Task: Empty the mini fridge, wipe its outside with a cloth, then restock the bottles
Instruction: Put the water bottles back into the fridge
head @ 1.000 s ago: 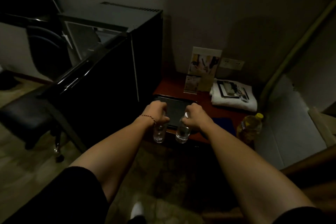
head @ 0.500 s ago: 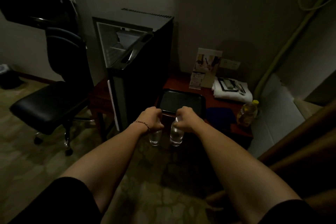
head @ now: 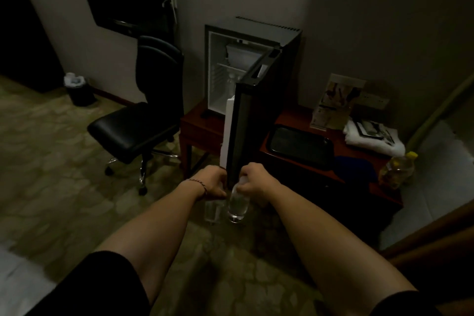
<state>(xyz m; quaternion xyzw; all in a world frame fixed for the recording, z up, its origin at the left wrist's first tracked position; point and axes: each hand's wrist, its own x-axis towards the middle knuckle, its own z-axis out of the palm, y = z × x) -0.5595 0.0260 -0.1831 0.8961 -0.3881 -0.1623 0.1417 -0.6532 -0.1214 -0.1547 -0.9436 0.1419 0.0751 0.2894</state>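
Against far wall: low red-brown table (head: 295,115) carrying black fridge (head: 282,64), door (head: 242,120) swung wide toward camera, white interior dim, contents not discernible. On table right of fridge: black tray (head: 300,146), blue cloth (head: 359,168), folded white towel (head: 372,140), standing leaflet (head: 333,100). Yellow-capped bottle (head: 397,169) at table's right end. Left of table: black office chair (head: 143,115) on patterned carpet (head: 51,161); small bin (head: 77,90) by wall. Both arms extended forward, low, in front of door edge. Left hand (head: 211,182), bracelet at wrist, clenched over top of clear bottle (head: 214,209). Right hand (head: 252,179) clenched over neck of second clear bottle (head: 238,204). Both bottles hanging upright, side by side, above carpet.
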